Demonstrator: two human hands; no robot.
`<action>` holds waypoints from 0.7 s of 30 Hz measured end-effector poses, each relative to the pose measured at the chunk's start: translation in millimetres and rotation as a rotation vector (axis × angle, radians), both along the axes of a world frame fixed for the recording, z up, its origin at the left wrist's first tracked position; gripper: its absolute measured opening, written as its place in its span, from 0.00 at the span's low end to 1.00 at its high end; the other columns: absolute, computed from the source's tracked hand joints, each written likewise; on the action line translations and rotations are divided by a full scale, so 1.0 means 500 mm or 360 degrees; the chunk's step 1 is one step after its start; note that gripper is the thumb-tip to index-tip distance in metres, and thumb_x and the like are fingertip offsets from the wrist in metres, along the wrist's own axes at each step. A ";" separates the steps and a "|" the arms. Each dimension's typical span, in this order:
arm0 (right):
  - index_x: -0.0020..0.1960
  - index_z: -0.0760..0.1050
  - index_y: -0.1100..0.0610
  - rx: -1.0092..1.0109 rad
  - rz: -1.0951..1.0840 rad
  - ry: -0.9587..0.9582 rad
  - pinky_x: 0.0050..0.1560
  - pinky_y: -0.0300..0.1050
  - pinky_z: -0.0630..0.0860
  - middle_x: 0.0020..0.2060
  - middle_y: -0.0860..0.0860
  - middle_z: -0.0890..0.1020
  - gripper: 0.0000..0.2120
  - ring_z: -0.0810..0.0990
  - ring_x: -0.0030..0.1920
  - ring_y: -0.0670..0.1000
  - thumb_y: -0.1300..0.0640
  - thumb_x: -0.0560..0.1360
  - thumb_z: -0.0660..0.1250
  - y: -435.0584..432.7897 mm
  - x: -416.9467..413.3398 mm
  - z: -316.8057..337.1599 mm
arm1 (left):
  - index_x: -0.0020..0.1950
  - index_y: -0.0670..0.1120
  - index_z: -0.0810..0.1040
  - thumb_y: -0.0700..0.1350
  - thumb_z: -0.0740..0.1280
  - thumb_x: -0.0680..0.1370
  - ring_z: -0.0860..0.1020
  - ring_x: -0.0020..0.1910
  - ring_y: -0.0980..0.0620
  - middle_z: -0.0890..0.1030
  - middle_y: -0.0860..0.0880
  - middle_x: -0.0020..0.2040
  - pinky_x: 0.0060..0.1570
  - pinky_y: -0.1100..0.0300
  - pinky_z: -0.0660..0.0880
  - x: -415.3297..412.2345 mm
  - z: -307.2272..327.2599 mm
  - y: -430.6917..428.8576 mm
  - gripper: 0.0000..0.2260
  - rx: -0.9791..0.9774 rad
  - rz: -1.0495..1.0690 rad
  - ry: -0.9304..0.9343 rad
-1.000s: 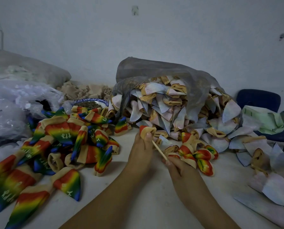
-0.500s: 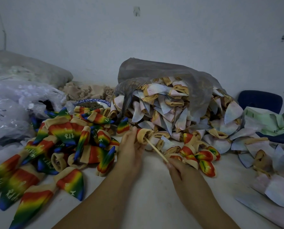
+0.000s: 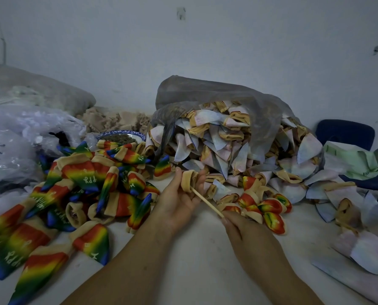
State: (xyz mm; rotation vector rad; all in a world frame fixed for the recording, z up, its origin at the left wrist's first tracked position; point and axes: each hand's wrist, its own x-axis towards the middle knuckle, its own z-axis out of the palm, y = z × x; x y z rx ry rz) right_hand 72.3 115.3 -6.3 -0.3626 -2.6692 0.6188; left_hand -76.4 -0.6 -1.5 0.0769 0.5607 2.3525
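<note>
A beige-cuffed sock piece (image 3: 188, 179) is gripped in the left hand (image 3: 177, 204), fingers & thumb curled round it, cuff opening turned toward the right. It is held just above the white bench (image 3: 194, 265), near the middle, in front of the grey plastic bag (image 3: 205, 93). A thin wooden stick (image 3: 206, 201) is pinched at its near end by the right hand (image 3: 245, 235), fingers curled over it; the far tip is set at the cuff's mouth, though how far in it goes cannot be made out. The stick is slanted up & left from the right hand to the left. Pale inside-out pieces (image 3: 218, 139) are spilled from the bag onto the bench. A heap of rainbow pieces (image 3: 84, 179) is spread to the left, and a smaller red-yellow cluster (image 3: 269, 210) is seen just beyond the right hand. A blue-rimmed plate (image 3: 108, 135) is set behind the rainbow heap, a clear plastic bag (image 3: 18, 146) at far left, a blue chair (image 3: 346, 134) at far right
</note>
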 end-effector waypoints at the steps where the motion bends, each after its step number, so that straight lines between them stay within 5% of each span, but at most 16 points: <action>1: 0.60 0.72 0.41 0.0012 -0.0010 -0.0002 0.37 0.42 0.72 0.36 0.46 0.77 0.13 0.75 0.38 0.44 0.44 0.81 0.53 0.000 0.001 0.002 | 0.60 0.36 0.76 0.52 0.65 0.77 0.85 0.47 0.47 0.84 0.38 0.54 0.41 0.57 0.83 -0.002 0.001 -0.001 0.21 0.0066 0.0050 -0.0034; 10: 0.60 0.73 0.41 0.0031 -0.0024 0.0005 0.34 0.38 0.68 0.34 0.44 0.75 0.13 0.72 0.36 0.42 0.45 0.81 0.53 0.005 0.004 0.012 | 0.55 0.37 0.77 0.42 0.67 0.74 0.84 0.53 0.43 0.84 0.37 0.53 0.45 0.54 0.83 -0.007 0.002 -0.003 0.13 0.0058 0.0102 0.0048; 21: 0.60 0.75 0.42 -0.0019 0.0024 -0.0085 0.42 0.41 0.74 0.39 0.45 0.79 0.12 0.76 0.41 0.43 0.45 0.80 0.56 0.006 0.004 0.013 | 0.35 0.43 0.80 0.42 0.70 0.70 0.77 0.33 0.52 0.77 0.46 0.35 0.37 0.59 0.76 -0.010 -0.006 0.004 0.04 -0.0217 0.0155 0.0235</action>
